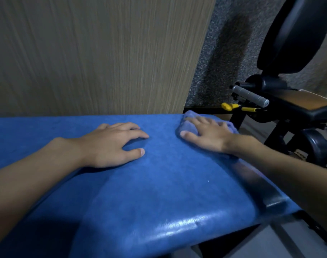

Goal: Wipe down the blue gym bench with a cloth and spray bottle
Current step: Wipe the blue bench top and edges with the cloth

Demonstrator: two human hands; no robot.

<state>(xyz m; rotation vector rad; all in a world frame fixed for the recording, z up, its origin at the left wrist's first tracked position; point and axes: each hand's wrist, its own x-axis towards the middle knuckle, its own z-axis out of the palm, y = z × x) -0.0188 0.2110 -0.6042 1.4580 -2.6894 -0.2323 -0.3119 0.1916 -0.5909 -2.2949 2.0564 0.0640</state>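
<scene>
The blue gym bench [159, 192] fills the lower half of the view, its padded top glossy near the front right corner. My left hand [110, 144] lies flat on the pad, palm down, fingers spread, holding nothing. My right hand [205, 135] presses a light blue cloth [188, 125] onto the bench's far right corner, fingers spread over it. No spray bottle is in view.
A wood-grain wall panel [94, 53] stands directly behind the bench. To the right is a black gym machine [298, 112] with a grey handle [250, 95], yellow knobs [227, 106] and a black pad [296, 34]. Grey speckled carpet wall [224, 53] lies beyond.
</scene>
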